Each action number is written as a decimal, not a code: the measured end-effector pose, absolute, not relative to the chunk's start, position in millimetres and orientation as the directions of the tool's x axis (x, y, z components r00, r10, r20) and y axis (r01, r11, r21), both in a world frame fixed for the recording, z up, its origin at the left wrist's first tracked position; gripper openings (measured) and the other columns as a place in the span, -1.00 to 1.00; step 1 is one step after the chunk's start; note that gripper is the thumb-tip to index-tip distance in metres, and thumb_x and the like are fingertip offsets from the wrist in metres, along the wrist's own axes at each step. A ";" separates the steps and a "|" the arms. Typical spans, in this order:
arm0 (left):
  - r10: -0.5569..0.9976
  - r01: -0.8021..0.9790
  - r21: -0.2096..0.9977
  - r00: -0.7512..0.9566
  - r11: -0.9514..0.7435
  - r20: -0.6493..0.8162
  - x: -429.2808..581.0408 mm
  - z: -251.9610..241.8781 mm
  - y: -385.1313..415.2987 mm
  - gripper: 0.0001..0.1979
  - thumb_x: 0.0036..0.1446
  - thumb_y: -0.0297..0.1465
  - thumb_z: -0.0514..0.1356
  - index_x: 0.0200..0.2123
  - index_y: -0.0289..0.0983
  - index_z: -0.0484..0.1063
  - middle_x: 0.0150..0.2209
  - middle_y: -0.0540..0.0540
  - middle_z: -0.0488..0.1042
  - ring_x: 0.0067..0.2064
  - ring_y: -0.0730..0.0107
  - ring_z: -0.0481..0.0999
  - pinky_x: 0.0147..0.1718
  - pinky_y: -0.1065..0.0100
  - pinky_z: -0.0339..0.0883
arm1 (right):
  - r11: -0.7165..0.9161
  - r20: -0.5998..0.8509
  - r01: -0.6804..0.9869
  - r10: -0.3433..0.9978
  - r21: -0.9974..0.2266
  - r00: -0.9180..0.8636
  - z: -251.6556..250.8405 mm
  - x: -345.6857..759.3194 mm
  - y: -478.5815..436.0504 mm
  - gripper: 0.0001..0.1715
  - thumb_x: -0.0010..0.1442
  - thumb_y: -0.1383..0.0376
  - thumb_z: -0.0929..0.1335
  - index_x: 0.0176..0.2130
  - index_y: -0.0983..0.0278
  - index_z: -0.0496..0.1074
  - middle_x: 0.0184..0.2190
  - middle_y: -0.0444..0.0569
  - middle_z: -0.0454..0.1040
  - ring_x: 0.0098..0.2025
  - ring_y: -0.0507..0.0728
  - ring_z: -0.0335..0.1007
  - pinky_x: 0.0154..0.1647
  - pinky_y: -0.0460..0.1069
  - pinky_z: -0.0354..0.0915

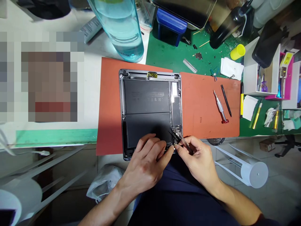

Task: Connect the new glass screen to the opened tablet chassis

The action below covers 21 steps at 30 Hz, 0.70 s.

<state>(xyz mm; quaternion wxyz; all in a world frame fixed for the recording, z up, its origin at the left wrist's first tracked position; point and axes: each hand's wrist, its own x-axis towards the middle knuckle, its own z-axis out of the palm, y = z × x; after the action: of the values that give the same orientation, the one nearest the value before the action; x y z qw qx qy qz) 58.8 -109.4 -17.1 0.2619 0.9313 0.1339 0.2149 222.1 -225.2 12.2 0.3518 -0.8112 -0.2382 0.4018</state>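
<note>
An opened tablet [147, 94] lies with its insides up, showing two black battery cells and a narrow circuit strip down its right side. My right hand [199, 160] pinches metal tweezers [183, 139], whose tips point into the lower part of that strip. Across the tablet's near edge rests my left hand [147, 164], closed, fingers curled over the lower battery cell and thumb pressed at the lower right corner. Both thumb tips almost meet there. Whatever small part lies under the tips is hidden.
Orange mats [202, 103] lie under and beside the tablet. On the right one are a screwdriver [219, 106] and a black pen-like tool [226, 100]. A blue-tinted bottle [124, 34] stands behind. Further right are a yellow cap [237, 52] and white box organizers [265, 84].
</note>
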 end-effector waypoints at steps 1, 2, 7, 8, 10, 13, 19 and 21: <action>0.358 0.135 0.542 0.873 -0.830 0.331 58.8 -17.3 -109.6 -0.51 0.20 -0.74 0.09 0.10 -0.31 0.56 -0.12 -0.18 0.48 -0.06 0.20 0.44 0.20 -0.08 0.39 | -0.640 -0.487 0.102 0.669 -0.762 0.562 12.3 222.3 -224.8 -0.78 0.29 0.19 0.44 -0.38 0.21 0.47 -0.50 -0.19 0.34 -0.47 0.03 0.20 -0.43 -0.05 0.19; 0.354 0.132 0.537 0.874 -0.833 0.334 58.9 -17.4 -109.9 -0.51 0.20 -0.74 0.09 0.10 -0.32 0.56 -0.12 -0.18 0.48 -0.07 0.20 0.44 0.20 -0.08 0.40 | -0.640 -0.488 0.101 0.669 -0.762 0.561 12.4 222.5 -224.5 -0.79 0.29 0.20 0.44 -0.38 0.21 0.47 -0.50 -0.19 0.34 -0.47 0.03 0.20 -0.43 -0.05 0.19; 0.339 0.132 0.518 0.881 -0.845 0.329 60.1 -15.9 -109.9 -0.53 0.20 -0.72 0.12 0.10 -0.31 0.58 -0.13 -0.18 0.49 -0.09 0.21 0.45 0.20 -0.09 0.41 | -0.639 -0.482 0.108 0.669 -0.761 0.566 13.0 222.6 -224.7 -0.78 0.28 0.20 0.44 -0.39 0.21 0.46 -0.51 -0.20 0.33 -0.48 0.03 0.19 -0.43 -0.05 0.19; 0.339 0.136 0.515 0.883 -0.846 0.325 60.4 -15.3 -109.8 -0.53 0.21 -0.71 0.13 0.10 -0.30 0.58 -0.12 -0.18 0.50 -0.09 0.21 0.46 0.20 -0.09 0.41 | -0.636 -0.483 0.101 0.669 -0.765 0.565 13.1 222.6 -224.9 -0.78 0.28 0.20 0.44 -0.39 0.21 0.46 -0.51 -0.20 0.33 -0.47 0.03 0.19 -0.43 -0.05 0.20; 0.341 0.143 0.511 0.884 -0.848 0.320 60.8 -14.4 -109.3 -0.53 0.21 -0.68 0.14 0.10 -0.27 0.58 -0.11 -0.17 0.52 -0.08 0.20 0.46 0.20 -0.08 0.43 | -0.626 -0.487 0.067 0.666 -0.777 0.565 13.2 222.8 -225.1 -0.79 0.29 0.19 0.44 -0.36 0.21 0.47 -0.50 -0.19 0.37 -0.46 0.03 0.22 -0.41 -0.05 0.22; 0.335 0.137 0.504 0.884 -0.853 0.327 61.1 -14.1 -108.8 -0.53 0.22 -0.69 0.12 0.10 -0.26 0.58 -0.13 -0.16 0.52 -0.09 0.22 0.45 0.19 -0.07 0.44 | -0.608 -0.490 0.015 0.655 -0.794 0.575 12.3 223.2 -224.4 -0.80 0.32 0.17 0.45 -0.31 0.21 0.49 -0.45 -0.16 0.44 -0.42 0.05 0.29 -0.35 -0.04 0.26; 0.334 0.142 0.496 0.886 -0.857 0.322 61.4 -14.3 -108.2 -0.51 0.21 -0.71 0.11 0.11 -0.27 0.57 -0.14 -0.15 0.50 -0.10 0.24 0.46 0.21 -0.05 0.41 | -0.611 -0.477 0.023 0.642 -0.792 0.600 8.3 221.6 -221.6 -0.77 0.32 0.14 0.47 -0.31 0.21 0.47 -0.43 -0.14 0.47 -0.40 0.06 0.32 -0.34 -0.04 0.29; 0.336 0.144 0.496 0.885 -0.856 0.323 61.4 -13.9 -108.3 -0.50 0.20 -0.72 0.10 0.10 -0.26 0.57 -0.15 -0.15 0.50 -0.10 0.24 0.46 0.21 -0.06 0.41 | -0.614 -0.469 0.037 0.638 -0.788 0.610 7.5 220.7 -221.2 -0.76 0.32 0.14 0.47 -0.32 0.21 0.47 -0.44 -0.14 0.47 -0.41 0.05 0.32 -0.35 -0.04 0.30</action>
<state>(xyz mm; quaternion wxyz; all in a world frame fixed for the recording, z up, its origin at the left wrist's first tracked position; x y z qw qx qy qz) 61.4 -108.3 -13.9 0.2359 0.9417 0.1273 0.2033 220.7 -221.2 7.5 0.3866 -0.8098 -0.2084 0.3890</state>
